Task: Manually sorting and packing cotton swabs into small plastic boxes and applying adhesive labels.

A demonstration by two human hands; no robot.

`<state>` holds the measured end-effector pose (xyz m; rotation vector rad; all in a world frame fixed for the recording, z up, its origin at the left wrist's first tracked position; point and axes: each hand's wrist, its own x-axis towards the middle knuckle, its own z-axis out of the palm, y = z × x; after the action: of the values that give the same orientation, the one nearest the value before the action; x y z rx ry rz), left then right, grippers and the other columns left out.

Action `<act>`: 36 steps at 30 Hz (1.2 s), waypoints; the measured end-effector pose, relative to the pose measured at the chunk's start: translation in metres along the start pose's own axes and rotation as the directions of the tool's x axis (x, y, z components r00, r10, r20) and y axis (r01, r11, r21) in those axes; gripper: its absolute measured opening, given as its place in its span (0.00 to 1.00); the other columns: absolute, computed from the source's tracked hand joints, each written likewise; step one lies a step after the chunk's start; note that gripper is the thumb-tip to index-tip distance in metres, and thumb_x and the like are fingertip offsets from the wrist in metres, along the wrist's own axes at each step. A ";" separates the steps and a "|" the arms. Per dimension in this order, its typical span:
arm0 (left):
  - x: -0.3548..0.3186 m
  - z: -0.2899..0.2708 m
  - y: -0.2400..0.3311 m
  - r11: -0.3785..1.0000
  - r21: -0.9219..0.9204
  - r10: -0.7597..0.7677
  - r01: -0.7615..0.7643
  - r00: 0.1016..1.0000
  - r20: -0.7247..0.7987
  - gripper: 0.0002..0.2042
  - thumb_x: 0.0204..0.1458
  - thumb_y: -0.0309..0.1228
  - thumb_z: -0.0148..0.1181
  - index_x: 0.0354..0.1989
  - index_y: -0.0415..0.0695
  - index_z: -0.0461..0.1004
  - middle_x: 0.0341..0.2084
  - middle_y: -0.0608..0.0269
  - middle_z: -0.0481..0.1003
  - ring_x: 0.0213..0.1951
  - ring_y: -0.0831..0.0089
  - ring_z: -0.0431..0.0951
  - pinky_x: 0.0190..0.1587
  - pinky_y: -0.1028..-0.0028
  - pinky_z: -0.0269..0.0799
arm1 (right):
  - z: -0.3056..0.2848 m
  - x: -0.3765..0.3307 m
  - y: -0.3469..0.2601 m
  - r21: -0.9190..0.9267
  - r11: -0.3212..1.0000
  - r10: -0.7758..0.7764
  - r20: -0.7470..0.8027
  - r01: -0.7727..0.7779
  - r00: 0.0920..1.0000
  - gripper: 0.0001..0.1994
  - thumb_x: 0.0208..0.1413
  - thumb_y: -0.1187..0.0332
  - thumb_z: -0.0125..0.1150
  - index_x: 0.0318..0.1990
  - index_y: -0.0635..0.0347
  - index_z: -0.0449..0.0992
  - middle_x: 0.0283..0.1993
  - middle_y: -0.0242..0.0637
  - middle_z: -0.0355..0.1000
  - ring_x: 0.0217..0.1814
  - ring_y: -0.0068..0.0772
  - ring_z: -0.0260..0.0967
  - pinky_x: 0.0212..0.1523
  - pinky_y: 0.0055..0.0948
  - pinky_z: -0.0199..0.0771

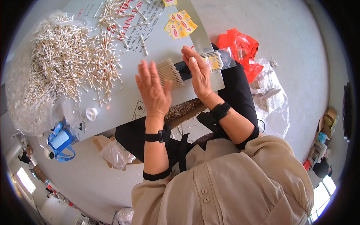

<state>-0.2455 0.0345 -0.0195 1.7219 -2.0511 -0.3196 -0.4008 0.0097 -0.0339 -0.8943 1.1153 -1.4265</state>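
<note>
My left hand (153,90) is held flat with its fingers stretched out, at the left end of a neat row of cotton swabs (173,74) on the table. Its fingers and thumb touch or hover by the swabs; which one I cannot tell. My right hand (198,73) stands on edge to the right of the row, fingers straight and thumb up, holding nothing. A black piece (183,70) shows between the row and this hand. Just beyond the right hand lies a clear packet of cotton swabs (214,61) with a yellow label, at the table's right edge.
A large heap of loose cotton swabs (56,56) in clear plastic covers the table's left. More swabs (114,15) and yellow labels (180,24) lie at the back. A small white round tub (91,113) sits near the front edge. Red (240,48) and clear bags (272,97) are at right.
</note>
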 end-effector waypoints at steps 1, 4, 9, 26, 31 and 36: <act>-0.001 0.002 0.004 1.000 -0.003 0.003 -0.003 1.000 -0.001 0.36 0.62 0.53 0.44 0.71 0.41 0.48 0.71 0.46 0.45 0.72 0.49 0.44 0.70 0.50 0.37 | -0.003 -0.003 -0.002 -0.002 1.000 -0.003 -0.002 0.003 1.000 0.19 0.69 0.63 0.46 0.60 0.65 0.68 0.61 0.38 0.67 0.60 0.28 0.64 0.62 0.27 0.63; -0.006 0.003 0.007 0.987 0.155 0.018 -0.041 0.989 0.147 0.38 0.59 0.54 0.46 0.71 0.40 0.47 0.71 0.46 0.45 0.72 0.50 0.45 0.70 0.47 0.37 | -0.004 -0.010 -0.009 0.008 1.000 -0.012 -0.021 0.012 1.000 0.17 0.68 0.66 0.48 0.59 0.65 0.68 0.60 0.38 0.68 0.59 0.27 0.64 0.62 0.26 0.63; -0.007 0.010 0.004 0.981 0.184 0.036 -0.068 0.985 0.170 0.40 0.56 0.53 0.51 0.71 0.41 0.47 0.71 0.49 0.46 0.72 0.53 0.45 0.70 0.48 0.37 | -0.016 -0.020 -0.008 -0.194 0.979 -0.057 0.071 0.070 0.996 0.11 0.62 0.73 0.53 0.50 0.66 0.72 0.47 0.40 0.73 0.50 0.31 0.72 0.52 0.28 0.71; -0.037 0.007 0.014 0.982 0.188 -0.006 -0.031 0.981 0.193 0.44 0.49 0.53 0.60 0.71 0.45 0.47 0.72 0.57 0.46 0.73 0.62 0.43 0.71 0.49 0.34 | -0.023 -0.035 -0.012 -0.737 0.520 -0.216 0.376 0.432 0.901 0.01 0.52 0.71 0.60 0.32 0.55 0.76 0.30 0.36 0.68 0.32 0.45 0.72 0.31 0.40 0.73; -0.038 0.010 0.013 0.984 0.179 -0.020 -0.014 0.982 0.187 0.44 0.49 0.54 0.60 0.71 0.45 0.48 0.72 0.58 0.46 0.73 0.63 0.42 0.71 0.49 0.34 | -0.023 -0.035 -0.010 -0.748 0.489 -0.236 0.383 0.450 0.893 0.01 0.52 0.71 0.60 0.32 0.55 0.76 0.30 0.36 0.68 0.32 0.44 0.72 0.31 0.40 0.73; -0.037 0.011 0.011 0.975 0.218 -0.008 -0.034 0.982 0.187 0.44 0.51 0.59 0.54 0.71 0.45 0.47 0.72 0.57 0.46 0.73 0.61 0.43 0.71 0.49 0.34 | -0.025 -0.035 -0.011 -0.731 0.476 -0.233 0.430 0.488 0.872 0.01 0.51 0.71 0.60 0.30 0.56 0.76 0.30 0.36 0.68 0.33 0.44 0.72 0.31 0.40 0.73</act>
<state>-0.2559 0.0721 -0.0313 1.8685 -2.3065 -0.2664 -0.4225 0.0482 -0.0290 -2.0731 1.4498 -0.9752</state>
